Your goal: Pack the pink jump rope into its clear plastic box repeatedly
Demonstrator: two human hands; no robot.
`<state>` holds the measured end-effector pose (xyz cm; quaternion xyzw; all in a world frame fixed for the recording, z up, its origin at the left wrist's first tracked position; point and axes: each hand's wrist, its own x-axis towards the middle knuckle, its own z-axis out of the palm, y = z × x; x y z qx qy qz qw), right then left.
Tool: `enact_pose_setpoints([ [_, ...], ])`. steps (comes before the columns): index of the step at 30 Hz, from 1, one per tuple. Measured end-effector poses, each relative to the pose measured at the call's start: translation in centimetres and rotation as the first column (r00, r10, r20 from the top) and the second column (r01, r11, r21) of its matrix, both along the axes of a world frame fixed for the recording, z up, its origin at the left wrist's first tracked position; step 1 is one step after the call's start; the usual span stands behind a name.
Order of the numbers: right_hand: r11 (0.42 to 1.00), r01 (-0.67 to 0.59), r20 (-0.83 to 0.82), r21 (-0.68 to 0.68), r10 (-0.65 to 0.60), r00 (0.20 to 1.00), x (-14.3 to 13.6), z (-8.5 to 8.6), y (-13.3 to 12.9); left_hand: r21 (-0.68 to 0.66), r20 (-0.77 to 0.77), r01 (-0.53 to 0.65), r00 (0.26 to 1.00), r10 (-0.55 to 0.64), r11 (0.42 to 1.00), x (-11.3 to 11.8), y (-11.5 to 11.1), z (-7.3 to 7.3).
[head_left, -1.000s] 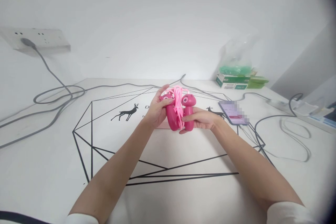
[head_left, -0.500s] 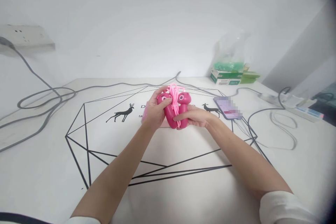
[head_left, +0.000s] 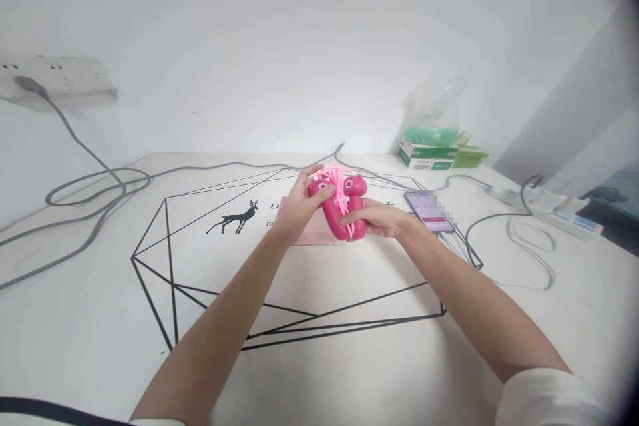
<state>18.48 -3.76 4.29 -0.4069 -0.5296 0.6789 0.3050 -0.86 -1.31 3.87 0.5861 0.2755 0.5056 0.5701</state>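
Held up in front of me is a bundled jump rope, with two dark pink animal-shaped handles [head_left: 334, 216] that have round eyes and a coiled light pink cord [head_left: 339, 186] between them. My left hand [head_left: 299, 203] grips its left side, the thumb lying over the left handle near the eye. From the right, my right hand [head_left: 377, 216] clasps the lower part, with its thumb across the cord. Behind and beneath the bundle a flat, light pink packet or box [head_left: 312, 234] rests on the table, partly covered by my hands.
A phone [head_left: 429, 212] with its screen lit lies to the right on the white table [head_left: 319, 373], which has printed deer and black lines. Boxes [head_left: 426, 154] and a plastic bag stand at the back right. Grey cables [head_left: 84, 200] run along the left and back; a power strip [head_left: 564, 219] is at right.
Both hands have shifted slightly right with the jump rope, tilting it a little, and more of the pink packet shows below. The whole view has also moved slightly.
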Motion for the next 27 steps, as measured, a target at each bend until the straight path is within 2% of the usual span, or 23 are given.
enact_pose_setpoints([
  [3, 0.999, -0.047, 0.042, 0.007, 0.047, 0.998, 0.2, 0.2, 0.4, 0.004, -0.198, 0.051, 0.979, -0.049, 0.999, -0.9, 0.6, 1.7],
  [6, 0.992, -0.125, 0.133, 0.007, 0.123, 0.984, 0.2, 0.6, 1.0, 0.065, -0.38, 0.042, 0.925, -0.014, 0.997, -1.4, 1.8, 3.2],
  [8, 0.984, -0.176, 0.195, -0.01, 0.174, 0.965, 0.1, 1.0, 1.4, 0.073, -0.499, 0.087, 0.866, -0.039, 0.994, -1.5, 2.7, 3.8],
  [10, 0.975, -0.219, 0.25, -0.035, 0.221, 0.943, 0.1, 1.5, 1.8, 0.043, -0.554, 0.135, 0.828, -0.089, 0.99, -1.4, 3.2, 3.9],
  [12, 0.967, -0.249, 0.29, -0.059, 0.255, 0.922, 0.0, 2.0, 2.1, 0.013, -0.551, 0.161, 0.825, -0.127, 0.987, -1.5, 3.4, 3.7],
  [15, 0.961, -0.261, 0.295, -0.087, 0.275, 0.915, 0.1, 2.5, 2.7, 0.012, -0.508, 0.126, 0.855, -0.102, 0.992, -1.6, 3.1, 2.9],
  [22, 0.985, -0.154, 0.258, -0.083, 0.17, 0.951, 0.6, 2.9, 3.2, 0.036, -0.316, -0.087, 0.944, 0.094, 0.996, -1.4, 2.5, 0.1],
  [27, 0.987, -0.142, 0.185, -0.068, 0.153, 0.971, 1.2, 2.2, 3.4, -0.029, -0.199, -0.231, 0.955, 0.221, 0.973, -0.9, 2.5, -1.2],
])
